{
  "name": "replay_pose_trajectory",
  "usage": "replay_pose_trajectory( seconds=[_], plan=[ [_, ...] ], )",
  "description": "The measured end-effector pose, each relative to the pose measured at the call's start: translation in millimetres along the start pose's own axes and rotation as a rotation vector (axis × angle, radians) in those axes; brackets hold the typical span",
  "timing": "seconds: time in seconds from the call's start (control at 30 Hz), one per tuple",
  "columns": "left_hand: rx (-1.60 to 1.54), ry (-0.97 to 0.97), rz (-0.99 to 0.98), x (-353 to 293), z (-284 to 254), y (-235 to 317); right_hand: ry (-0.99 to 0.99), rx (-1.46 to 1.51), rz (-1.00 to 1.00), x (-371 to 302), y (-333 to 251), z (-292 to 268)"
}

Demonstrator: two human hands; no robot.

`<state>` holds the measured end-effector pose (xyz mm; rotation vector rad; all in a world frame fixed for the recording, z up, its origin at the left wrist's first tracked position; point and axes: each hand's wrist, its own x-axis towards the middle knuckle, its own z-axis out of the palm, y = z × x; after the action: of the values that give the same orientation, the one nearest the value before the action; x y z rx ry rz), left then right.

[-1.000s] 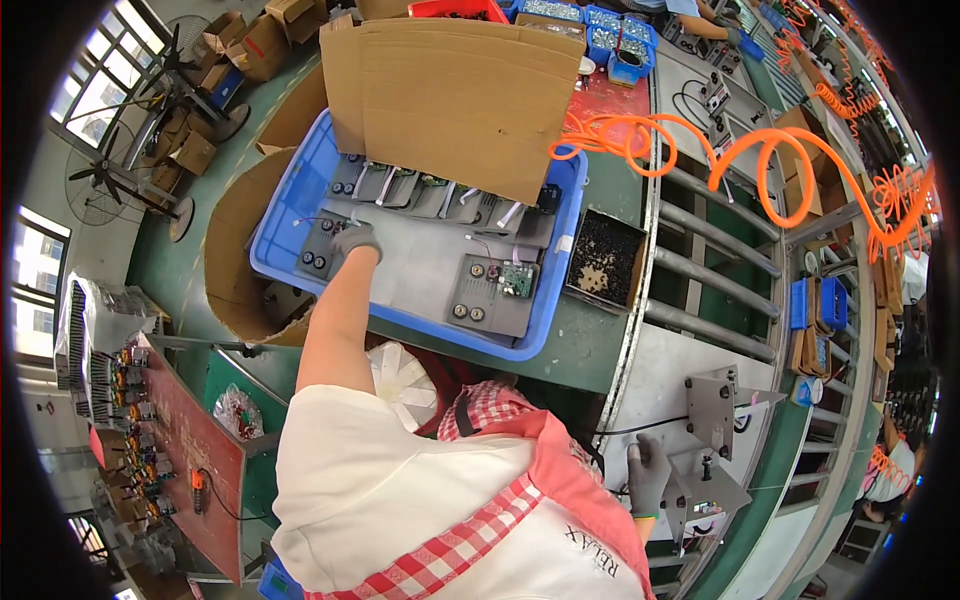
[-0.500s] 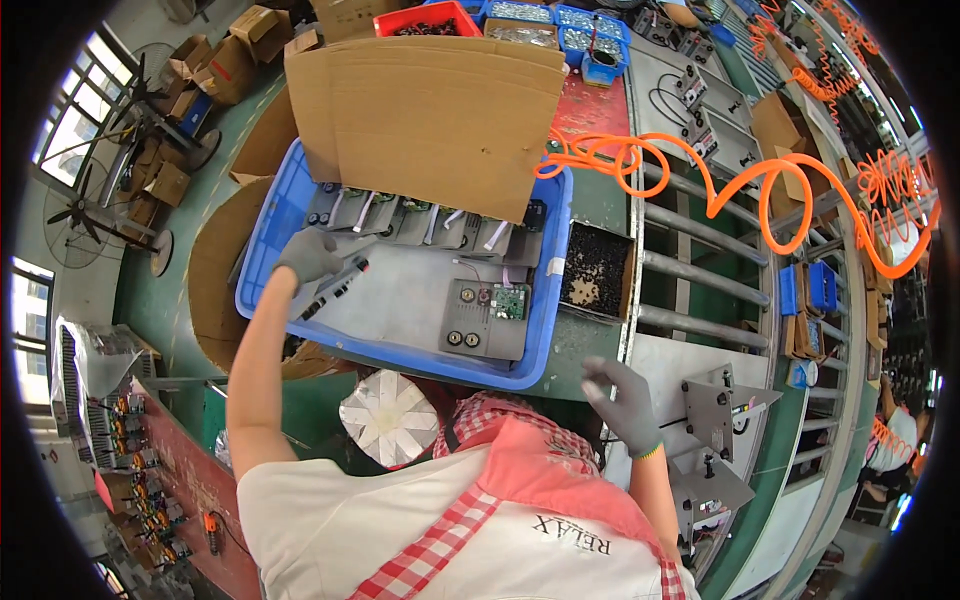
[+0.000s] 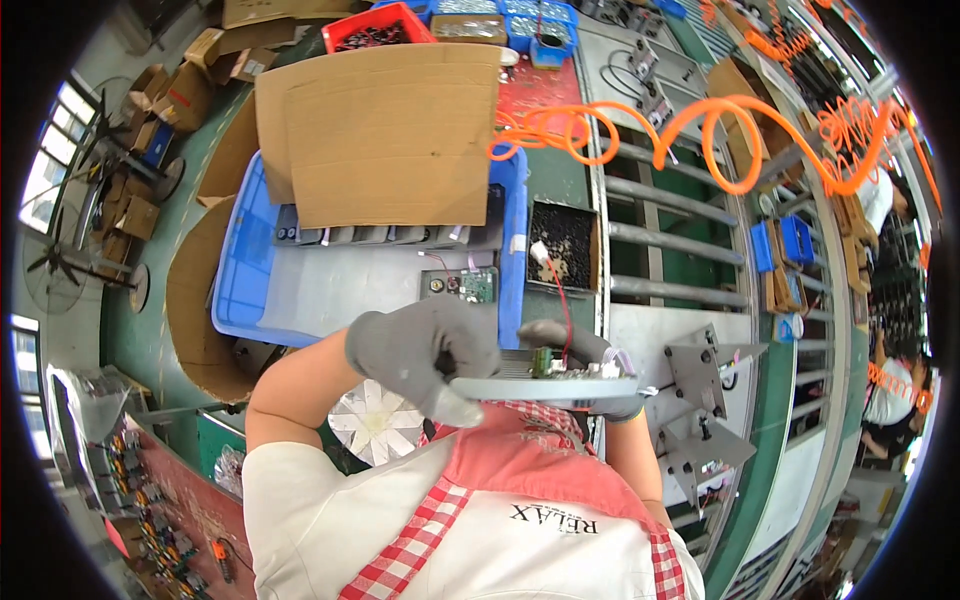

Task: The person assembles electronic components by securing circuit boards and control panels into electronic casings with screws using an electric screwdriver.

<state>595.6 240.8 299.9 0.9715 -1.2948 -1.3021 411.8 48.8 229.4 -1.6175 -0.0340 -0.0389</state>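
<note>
Both of my hands wear grey gloves and are close to my chest, over the near edge of the blue tub. Between them is a flat grey panel [image 3: 545,389], seen nearly edge-on. My left hand [image 3: 420,352] is closed on the panel's left end, thumb below its edge. My right hand [image 3: 572,340] grips the right part, its fingers behind the panel and partly hidden. On the panel's upper side sits a small green circuit board [image 3: 543,361], and a red wire [image 3: 562,300] rises from it to a white plug [image 3: 539,252].
The blue tub [image 3: 518,210] holds another panel with a green board [image 3: 475,285] and a row of grey panels partly under a cardboard sheet [image 3: 385,135]. Right of it stand a box of black screws [image 3: 562,245] and a roller conveyor [image 3: 675,245]. An orange coiled hose [image 3: 735,110] hangs above.
My left hand has come out of the tub toward my chest, and my right hand has moved in from the right. Both now hold the panel. The view has shifted somewhat.
</note>
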Motion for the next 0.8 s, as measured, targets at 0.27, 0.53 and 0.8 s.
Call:
replay_pose_trajectory(
  seconds=[0.27,0.53,0.8],
  plan=[
    [0.830,0.417,-0.497,44.8,-62.6,-141.1,0.545,0.348,-0.150,-108.0,32.4,-13.1],
    [1.298,-0.248,-0.680,13.3,-45.7,-260.0,1.514,0.429,-0.306,-273.6,8.3,-69.3],
    [1.390,-0.317,-0.701,29.2,-52.3,-259.1,1.637,0.334,-0.208,-280.3,-16.8,-79.1]
  ],
)
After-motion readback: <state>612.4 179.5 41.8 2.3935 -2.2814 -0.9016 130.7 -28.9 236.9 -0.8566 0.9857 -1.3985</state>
